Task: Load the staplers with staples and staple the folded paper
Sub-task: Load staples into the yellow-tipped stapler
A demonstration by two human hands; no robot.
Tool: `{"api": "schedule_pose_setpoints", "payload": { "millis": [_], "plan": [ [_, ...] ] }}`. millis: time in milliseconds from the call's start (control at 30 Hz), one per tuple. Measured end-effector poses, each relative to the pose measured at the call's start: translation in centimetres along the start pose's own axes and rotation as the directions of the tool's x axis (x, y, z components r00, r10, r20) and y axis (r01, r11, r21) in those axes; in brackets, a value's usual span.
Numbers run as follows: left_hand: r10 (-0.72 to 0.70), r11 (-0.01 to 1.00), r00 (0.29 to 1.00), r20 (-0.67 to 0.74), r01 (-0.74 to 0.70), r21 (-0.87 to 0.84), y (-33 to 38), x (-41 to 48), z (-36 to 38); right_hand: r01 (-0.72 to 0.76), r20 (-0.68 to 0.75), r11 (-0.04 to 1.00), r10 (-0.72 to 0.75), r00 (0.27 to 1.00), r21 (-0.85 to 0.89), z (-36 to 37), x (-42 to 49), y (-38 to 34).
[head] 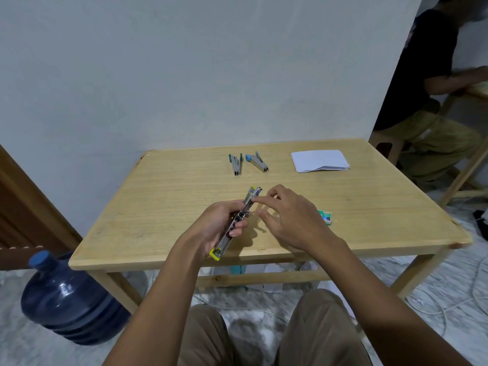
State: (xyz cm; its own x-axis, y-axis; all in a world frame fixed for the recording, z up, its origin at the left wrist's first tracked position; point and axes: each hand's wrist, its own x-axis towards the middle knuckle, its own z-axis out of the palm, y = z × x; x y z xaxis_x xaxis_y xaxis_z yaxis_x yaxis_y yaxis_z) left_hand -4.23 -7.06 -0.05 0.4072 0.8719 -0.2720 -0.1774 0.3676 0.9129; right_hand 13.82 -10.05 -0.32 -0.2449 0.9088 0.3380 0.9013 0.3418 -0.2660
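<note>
My left hand (219,223) grips a yellow-ended metal stapler (239,220), swung open flat, over the near part of the wooden table (163,207). My right hand (287,215) hovers beside it, index and thumb tips touching the stapler's upper channel near its far end; whether staples sit between those fingers is too small to tell. A green staple box (325,215) lies just right of that hand, partly hidden. Farther back lie a green-ended stapler (235,164) and a blue-ended stapler (257,161). A stack of folded white paper (319,161) rests at the back right.
A large blue water jug (68,299) stands on the floor left of the table. Another person sits at the far right by a second table (475,91). White cables (449,299) run across the floor on the right. My knees are under the table's front edge.
</note>
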Motion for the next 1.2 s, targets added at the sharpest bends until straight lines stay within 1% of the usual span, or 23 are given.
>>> {"api": "schedule_pose_setpoints", "payload": {
  "millis": [133,300,467,633,800,867,967,1133,1200],
  "plan": [
    [-0.002,1.0,1.0,-0.011,0.002,0.016,-0.2,0.0,0.1,-0.016,-0.015,0.999,0.015,1.0,-0.033,0.2,-0.2,-0.3],
    [-0.006,1.0,1.0,-0.022,0.006,0.018,-0.3,0.0,0.3,-0.013,-0.038,1.0,0.014,0.999,0.016,0.8,-0.5,-0.6],
    [-0.007,1.0,1.0,-0.016,0.008,0.017,-0.3,0.0,0.1,-0.061,-0.046,0.998,0.06,0.997,-0.016,0.5,-0.3,-0.8],
    [-0.011,1.0,1.0,-0.029,0.011,0.001,-0.4,0.1,0.3,-0.109,-0.101,0.994,0.106,0.989,-0.023,1.2,-0.1,-1.7],
    [-0.006,1.0,0.998,-0.059,0.005,-0.014,-0.4,0.2,0.5,-0.063,-0.175,0.998,0.064,0.982,0.011,2.1,-0.2,-1.5],
    [-0.005,1.0,0.997,-0.073,0.003,-0.018,-0.4,0.3,0.3,-0.044,-0.17,0.999,0.049,0.984,0.03,2.1,-0.2,-1.2],
    [-0.009,1.0,0.998,-0.067,0.007,-0.018,-0.6,0.3,0.1,-0.027,-0.13,1.0,0.028,0.991,0.008,2.0,0.0,-1.2],
    [-0.018,1.0,0.998,-0.064,0.017,-0.012,-1.1,0.6,0.1,-0.094,-0.108,0.994,0.088,0.99,-0.054,1.8,0.3,-1.6],
    [-0.017,1.0,0.997,-0.072,0.016,-0.024,-1.1,0.8,0.0,-0.12,-0.09,0.993,0.118,0.989,-0.009,2.0,0.3,-1.8]
  ]
}}
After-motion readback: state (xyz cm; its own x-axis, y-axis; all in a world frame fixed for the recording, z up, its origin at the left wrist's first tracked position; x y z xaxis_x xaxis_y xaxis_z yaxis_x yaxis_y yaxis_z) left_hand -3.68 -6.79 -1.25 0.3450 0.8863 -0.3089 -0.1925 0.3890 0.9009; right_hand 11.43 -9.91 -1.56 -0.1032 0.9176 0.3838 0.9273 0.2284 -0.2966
